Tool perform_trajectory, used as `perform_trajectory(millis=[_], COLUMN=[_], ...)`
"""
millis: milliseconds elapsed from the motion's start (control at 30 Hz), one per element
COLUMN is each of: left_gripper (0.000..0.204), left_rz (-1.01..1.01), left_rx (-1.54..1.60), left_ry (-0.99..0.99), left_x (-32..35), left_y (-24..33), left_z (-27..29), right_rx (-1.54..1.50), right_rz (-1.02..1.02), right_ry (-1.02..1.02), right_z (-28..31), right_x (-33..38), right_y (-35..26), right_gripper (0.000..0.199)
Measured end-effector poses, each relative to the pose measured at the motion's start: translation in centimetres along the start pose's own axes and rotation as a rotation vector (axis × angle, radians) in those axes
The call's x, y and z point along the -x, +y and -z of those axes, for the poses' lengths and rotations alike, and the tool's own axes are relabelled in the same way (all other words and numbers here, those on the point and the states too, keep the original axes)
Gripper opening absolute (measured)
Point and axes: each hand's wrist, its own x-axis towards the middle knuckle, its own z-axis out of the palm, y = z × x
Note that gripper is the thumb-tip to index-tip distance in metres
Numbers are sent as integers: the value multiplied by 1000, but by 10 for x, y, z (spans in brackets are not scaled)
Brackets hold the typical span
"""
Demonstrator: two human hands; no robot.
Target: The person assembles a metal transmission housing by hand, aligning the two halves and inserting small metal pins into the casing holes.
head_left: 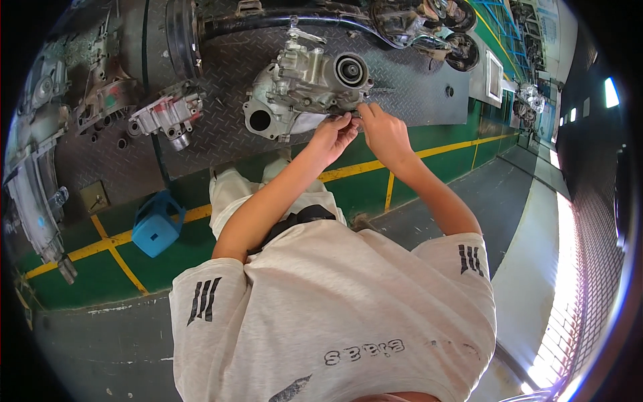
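Note:
A large grey cast-metal housing point(301, 87) with round openings lies on a dark checker-plate platform point(415, 94). Both my hands reach its near right edge. My left hand point(333, 136) has its fingers pinched at the housing's lower rim, touching it. My right hand point(383, 130) is beside it, fingertips closed on something small at the same spot; what it is stays hidden by the fingers. My forearms come up from my light grey shirt.
A smaller grey part with red marks point(167, 115) lies left of the housing. More machine parts point(47, 154) crowd the far left and a black axle point(321, 17) runs along the top. A blue plastic stool point(156, 224) stands on the green floor with yellow lines.

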Motion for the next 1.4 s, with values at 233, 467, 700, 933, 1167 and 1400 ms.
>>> perform_trajectory(millis=[233,467,700,933,1167,1400], left_gripper=[8,11,11,44,37,37], left_rz=[-20,27,48,-207,-252,-53], left_rx=[43,57,17,-582,-499,-150], left_ry=[42,-52,-6,292,1431,1302], left_x=[-1,-2,5,193,441,445], left_y=[-3,-3,8,96,-18,-90], left_z=[1,1,8,1,365,389], right_rx=[12,64,109,17,-37,5], right_rz=[-28,-89,-152,-199,106,36], right_ry=[-68,-192,-304,-247,-53,-140], right_z=[5,8,4,1,5,7], right_x=[-4,-13,-12,-6,-5,-8], right_y=[-3,-2,-2,2,7,3], right_gripper=[36,38,34,28,21,22])
